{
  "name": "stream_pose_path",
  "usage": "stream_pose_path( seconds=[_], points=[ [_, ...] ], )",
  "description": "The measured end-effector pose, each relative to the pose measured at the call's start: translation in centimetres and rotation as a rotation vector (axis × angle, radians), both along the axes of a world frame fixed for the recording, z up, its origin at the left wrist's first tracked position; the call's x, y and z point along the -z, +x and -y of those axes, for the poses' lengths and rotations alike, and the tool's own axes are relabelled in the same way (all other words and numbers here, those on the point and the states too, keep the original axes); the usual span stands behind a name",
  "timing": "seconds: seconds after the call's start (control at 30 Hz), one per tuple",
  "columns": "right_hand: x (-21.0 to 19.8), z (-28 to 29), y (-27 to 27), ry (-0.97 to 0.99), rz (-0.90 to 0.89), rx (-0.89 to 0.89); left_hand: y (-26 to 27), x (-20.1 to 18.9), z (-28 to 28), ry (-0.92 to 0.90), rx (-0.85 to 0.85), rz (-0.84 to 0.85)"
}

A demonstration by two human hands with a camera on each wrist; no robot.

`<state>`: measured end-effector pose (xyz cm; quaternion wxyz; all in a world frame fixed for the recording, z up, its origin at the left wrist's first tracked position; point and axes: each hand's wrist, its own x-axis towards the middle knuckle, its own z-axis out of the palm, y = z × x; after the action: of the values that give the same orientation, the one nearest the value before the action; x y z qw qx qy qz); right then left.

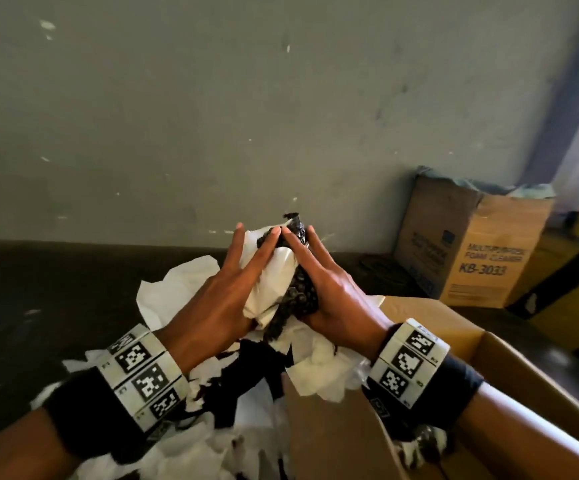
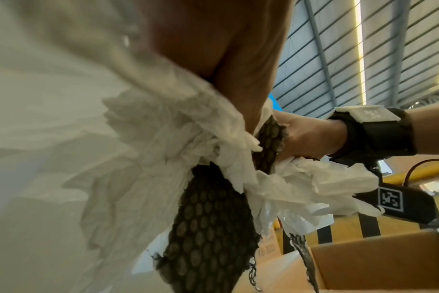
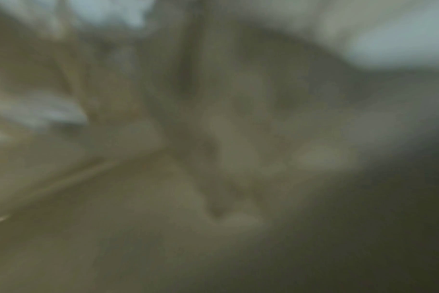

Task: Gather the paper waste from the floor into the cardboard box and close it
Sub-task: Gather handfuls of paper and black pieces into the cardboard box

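In the head view my left hand point(image 1: 218, 303) and right hand point(image 1: 336, 292) press a bundle of white paper point(image 1: 274, 282) and black honeycomb paper point(image 1: 301, 296) between them, fingers straight, thumbs hidden. The bundle is lifted above a heap of more white paper waste point(image 1: 173, 292) on the floor. The open cardboard box point(image 1: 509, 368) stands just to the right, below my right wrist. From the left wrist view, the white paper point(image 2: 163, 138) and honeycomb paper point(image 2: 208, 218) hang down, the right hand point(image 2: 311, 136) is against them, and the box point(image 2: 376, 263) lies below. The right wrist view is a blur.
A second cardboard box marked KB-3033 point(image 1: 478, 251) stands against the grey wall point(image 1: 246, 116) at the right. Yellow and black objects point(image 1: 565, 282) sit beyond it. Dark floor point(image 1: 38, 306) stretches to the left of the paper heap.
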<state>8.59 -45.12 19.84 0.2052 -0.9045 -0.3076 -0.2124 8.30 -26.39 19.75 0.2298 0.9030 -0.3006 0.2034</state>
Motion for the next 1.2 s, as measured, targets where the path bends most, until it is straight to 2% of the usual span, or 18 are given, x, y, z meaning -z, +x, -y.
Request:
stream_pose_path(
  seconds=[0.07, 0.17, 0.23, 0.4, 0.5, 0.57, 0.6, 0.67, 0.73, 0.8, 0.9, 0.97, 1.03, 1.2],
  points=[
    [-1.1, 5.4, -0.5, -0.005, 0.024, 0.011, -0.3, -0.8, 5.3, -0.052, -0.008, -0.071],
    [-1.6, 13.0, -1.0, -0.015, 0.041, 0.033, -0.9, -1.2, 12.7, 0.069, -0.019, -0.185],
    [-1.4, 17.7, -1.0, -0.024, 0.017, 0.055, -1.0, -1.4, 17.6, 0.027, 0.017, -0.273],
    [1.2, 26.2, -0.8, 0.041, -0.150, 0.151, 0.1, 2.4, 26.6, -0.158, 0.126, -0.433],
    [3.7, 28.8, -1.2, 0.087, -0.279, 0.166, 0.0, 4.9, 29.3, -0.159, 0.123, -0.513],
    [5.4, 29.5, -1.6, 0.048, -0.406, 0.172, 0.4, 6.7, 30.1, -0.073, 0.152, -0.642],
    [6.3, 29.6, -1.7, -0.013, -0.491, 0.181, 0.6, 7.4, 30.2, 0.038, 0.163, -0.714],
    [7.4, 29.6, -2.1, -0.228, -0.706, 0.225, 0.5, 8.2, 30.8, 0.316, 0.143, -0.812],
    [7.7, 29.9, -2.3, -0.392, -0.823, 0.225, 0.0, 8.2, 31.3, 0.477, 0.120, -0.880],
    [7.4, 30.3, -2.1, -0.406, -0.871, 0.204, -0.6, 7.7, 31.2, 0.565, 0.102, -0.921],
    [7.5, 30.8, -1.5, -0.405, -0.947, 0.218, -0.9, 7.5, 30.6, 0.662, 0.099, -0.867],
    [7.6, 30.7, -1.3, -0.407, -0.946, 0.237, -0.7, 7.5, 30.1, 0.599, 0.158, -0.830],
    [7.8, 30.3, -1.0, -0.409, -0.912, 0.250, -0.3, 7.5, 29.6, 0.444, 0.219, -0.804],
    [5.7, 27.7, -1.3, -0.405, -0.793, 0.247, 0.1, 5.6, 28.2, -0.186, 0.266, -0.573]
  ],
)
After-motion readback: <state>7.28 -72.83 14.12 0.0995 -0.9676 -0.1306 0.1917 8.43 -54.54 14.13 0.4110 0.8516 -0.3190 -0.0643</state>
